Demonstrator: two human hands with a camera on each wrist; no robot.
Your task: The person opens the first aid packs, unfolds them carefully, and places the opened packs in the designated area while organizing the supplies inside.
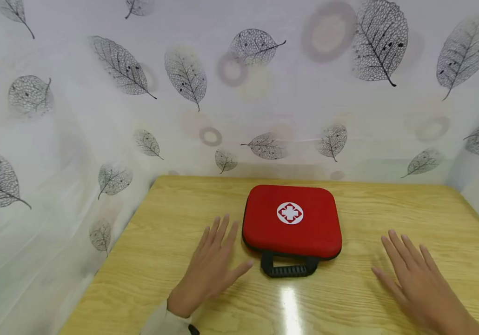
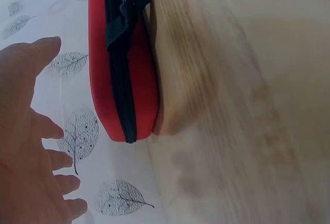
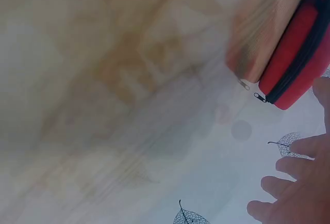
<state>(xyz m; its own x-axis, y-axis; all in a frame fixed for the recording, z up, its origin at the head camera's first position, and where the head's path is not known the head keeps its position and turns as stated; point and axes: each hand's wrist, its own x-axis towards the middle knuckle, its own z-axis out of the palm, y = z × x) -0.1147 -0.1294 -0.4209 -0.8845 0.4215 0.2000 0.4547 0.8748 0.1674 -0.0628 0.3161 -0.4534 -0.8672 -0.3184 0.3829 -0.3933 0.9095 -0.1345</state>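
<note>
A red zippered first aid case (image 1: 291, 232) with a white cross emblem lies flat on the wooden table, its black ribbed handle (image 1: 289, 271) facing the near side. Just left of the case, my left hand (image 1: 210, 270) hovers with straight, spread fingers, its thumb pointing toward the handle. My right hand (image 1: 419, 284) is farther off to the right of the case, fingers extended and holding nothing. The left wrist view shows the case's side (image 2: 124, 90) edge-on beyond the thumb. In the right wrist view, a zipper pull (image 3: 260, 97) hangs at the case's corner.
The glossy wooden table (image 1: 139, 274) reflects a bright light streak near its front. Behind it and along both sides hangs a pale sheet (image 1: 264, 107) printed with dark leaf skeletons. A light sleeve (image 1: 166, 323) covers the left wrist.
</note>
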